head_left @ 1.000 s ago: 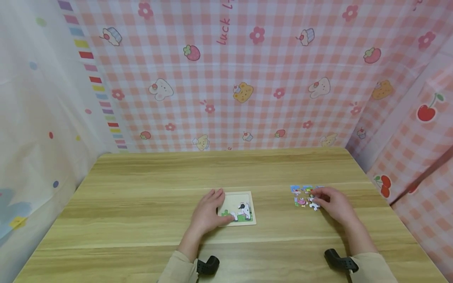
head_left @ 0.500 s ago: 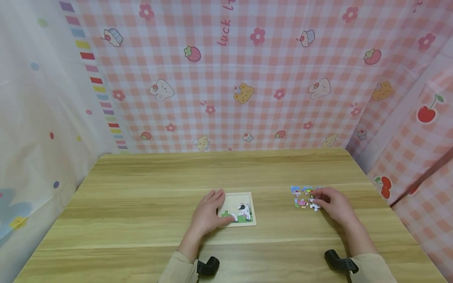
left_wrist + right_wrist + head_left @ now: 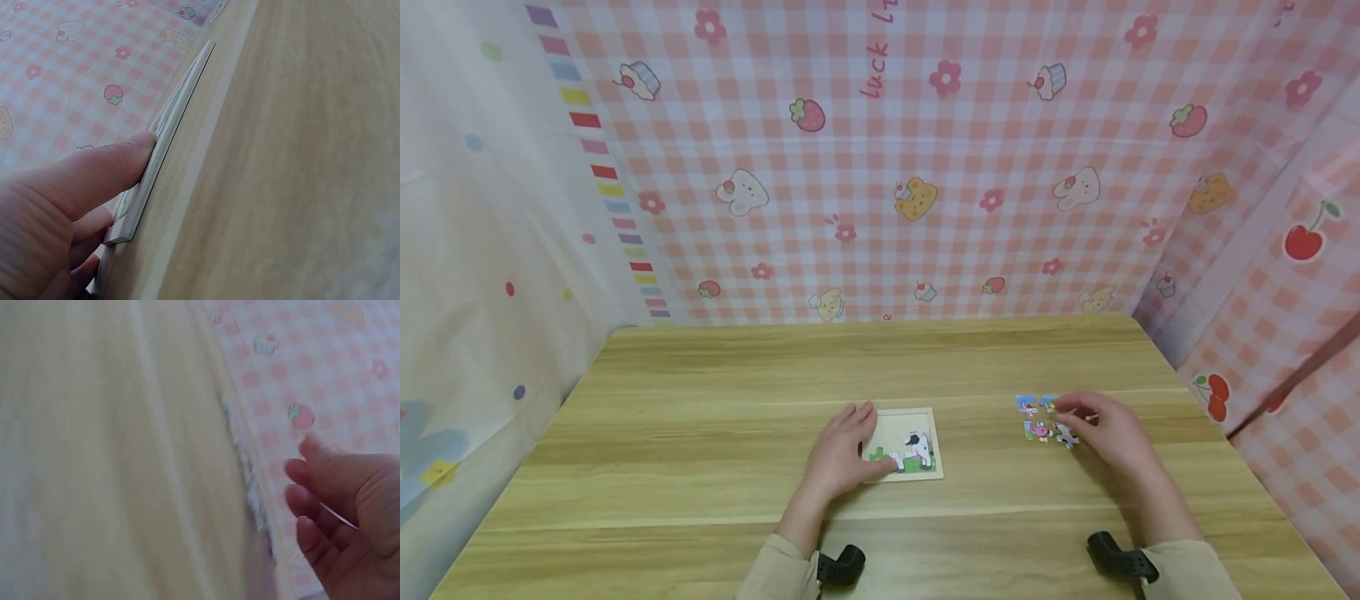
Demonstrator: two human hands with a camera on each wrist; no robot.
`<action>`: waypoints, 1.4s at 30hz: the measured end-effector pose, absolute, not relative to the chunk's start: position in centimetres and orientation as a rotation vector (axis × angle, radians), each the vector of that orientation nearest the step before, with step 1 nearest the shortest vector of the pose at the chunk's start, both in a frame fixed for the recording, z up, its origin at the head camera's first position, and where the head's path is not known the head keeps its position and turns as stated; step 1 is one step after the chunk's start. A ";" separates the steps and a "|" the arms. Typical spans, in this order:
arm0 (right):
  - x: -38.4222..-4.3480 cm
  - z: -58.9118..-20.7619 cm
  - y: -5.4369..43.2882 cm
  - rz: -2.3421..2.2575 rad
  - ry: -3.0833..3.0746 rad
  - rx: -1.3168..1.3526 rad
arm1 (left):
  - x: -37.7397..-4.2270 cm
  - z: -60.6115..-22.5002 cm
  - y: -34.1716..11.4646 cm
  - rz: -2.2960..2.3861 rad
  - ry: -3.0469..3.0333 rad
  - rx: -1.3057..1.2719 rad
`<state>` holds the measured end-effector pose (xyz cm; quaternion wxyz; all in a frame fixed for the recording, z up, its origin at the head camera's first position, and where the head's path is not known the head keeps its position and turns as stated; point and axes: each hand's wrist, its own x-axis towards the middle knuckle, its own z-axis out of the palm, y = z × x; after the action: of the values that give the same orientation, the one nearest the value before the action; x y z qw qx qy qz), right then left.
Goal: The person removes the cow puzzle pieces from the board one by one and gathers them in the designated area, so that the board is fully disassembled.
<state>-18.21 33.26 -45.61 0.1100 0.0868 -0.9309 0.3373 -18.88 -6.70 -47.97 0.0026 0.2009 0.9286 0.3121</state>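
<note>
Raised slightly from colourful jigsaw pieces (image 3: 1039, 430) at right is the right hand (image 3: 1108, 435); pinching cannot be told. Left, a square pale-wood tray (image 3: 897, 424) is gripped by the left hand (image 3: 837, 450); fitted pieces (image 3: 921, 449) could be shifted by thumb pressure.

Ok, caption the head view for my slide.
Left hand holding a square, pale wooden puzzle tray; right hand at loose, multicoloured jigsaw pieces on a wood-grain table.
</note>
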 end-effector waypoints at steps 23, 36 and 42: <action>-19.8 -46.3 24.0 1.239 -2.782 0.706 | -18.7 -47.9 -6.7 0.959 2.914 0.617; -20.7 -45.8 19.4 1.162 -2.796 0.826 | -18.9 -48.0 -6.6 0.964 2.912 0.610; -20.6 -45.4 18.3 1.191 -2.804 0.872 | -18.8 -47.8 -6.6 0.959 2.918 0.618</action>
<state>-20.62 18.27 -45.44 -0.0136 0.2753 -0.8848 0.3758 -18.84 -6.63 -47.81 0.0040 0.1972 0.9313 0.3061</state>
